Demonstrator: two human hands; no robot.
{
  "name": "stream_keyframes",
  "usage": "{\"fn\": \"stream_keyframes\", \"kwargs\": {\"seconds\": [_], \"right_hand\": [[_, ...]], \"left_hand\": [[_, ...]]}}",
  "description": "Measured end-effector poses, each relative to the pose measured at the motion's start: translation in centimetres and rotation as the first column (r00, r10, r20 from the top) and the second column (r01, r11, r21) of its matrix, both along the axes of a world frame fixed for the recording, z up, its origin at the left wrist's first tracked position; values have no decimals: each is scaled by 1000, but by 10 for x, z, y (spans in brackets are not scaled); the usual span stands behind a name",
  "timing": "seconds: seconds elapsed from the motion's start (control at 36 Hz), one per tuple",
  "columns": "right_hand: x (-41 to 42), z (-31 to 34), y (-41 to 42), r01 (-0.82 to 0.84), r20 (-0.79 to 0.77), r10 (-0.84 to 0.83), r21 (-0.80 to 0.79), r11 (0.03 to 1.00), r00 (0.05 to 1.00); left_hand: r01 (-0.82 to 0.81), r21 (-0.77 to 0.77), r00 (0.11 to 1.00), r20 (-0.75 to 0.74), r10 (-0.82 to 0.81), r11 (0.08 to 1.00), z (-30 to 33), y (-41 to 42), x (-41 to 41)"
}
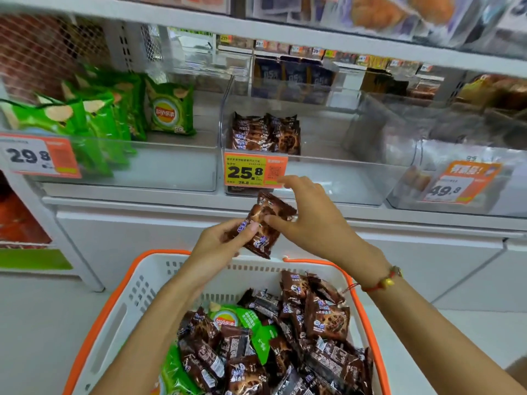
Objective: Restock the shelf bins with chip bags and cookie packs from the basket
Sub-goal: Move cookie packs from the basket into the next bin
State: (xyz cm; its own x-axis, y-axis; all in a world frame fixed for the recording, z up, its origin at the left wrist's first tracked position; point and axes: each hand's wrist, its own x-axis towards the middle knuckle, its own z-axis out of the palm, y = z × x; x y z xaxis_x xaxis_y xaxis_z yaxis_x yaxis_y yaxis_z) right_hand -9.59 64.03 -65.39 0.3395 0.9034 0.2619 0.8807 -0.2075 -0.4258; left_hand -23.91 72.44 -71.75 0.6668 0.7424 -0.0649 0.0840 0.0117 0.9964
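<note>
brown cookie pack (pixel 263 223) with blue-and-white lettering and paler cookie print, held above a white basket (pixel 148 283) rimmed in orange. more brown packs (pixel 325 317) heaped inside, mixed with bright green chip bags (pixel 251 320) bearing a red-and-yellow round logo. same green on the chip bags (pixel 168 109) in the clear left bin (pixel 128 172); same brown on the cookie packs (pixel 265 134) in the clear middle bin (pixel 328 178). yellow-and-orange price tag (pixel 255 169) with black digits; white-and-orange tag (pixel 40 156) at left; orange tag (pixel 462 181) at right. red cord bracelet (pixel 383 280) with yellow beads. white shelving (pixel 199 203).
</note>
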Motion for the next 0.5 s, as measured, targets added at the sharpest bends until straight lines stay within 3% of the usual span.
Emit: {"fn": "stream_keyframes", "kwargs": {"seconds": [0.06,0.22,0.39,0.5], "right_hand": [[1,15,1,-87,169,83,21,996,982],[20,53,18,-281,203,311,-165,946,929],[47,78,31,-280,108,286,-69,958,952],[79,92,45,-177,91,176,4,984,980]], "left_hand": [[3,99,1000,-15,-2,995,12,5,4],[-84,244,993,102,61,966,46,26,18],[-166,341,977,185,107,925,76,48,34],[-359,547,932,178,314,756,82,75,38]]}}
